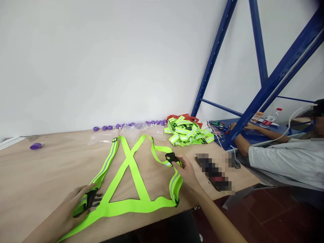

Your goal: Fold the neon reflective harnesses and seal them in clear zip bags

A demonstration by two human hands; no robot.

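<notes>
A neon-yellow reflective vest (130,160) of elastic straps lies spread on the wooden table, its straps crossing in an X above a waistband. At the lower left, my left hand (73,206) is closed around the strap beside a black pronged buckle half (91,198), whose prongs point right. My right hand (186,170) pinches the black socket buckle half (171,157) between thumb and fingers, holding it at the vest's right side. The two buckle halves are apart. Part of the left strap is hidden under my left fingers.
Several folded reflective vests (188,131) lie heaped at the back right. Clear plastic bags (136,132) and purple rolls (104,128) line the wall. A blurred phone-like object (210,172) lies on the right. Beyond blue rack posts (265,84), another person (286,162) works at a blue table.
</notes>
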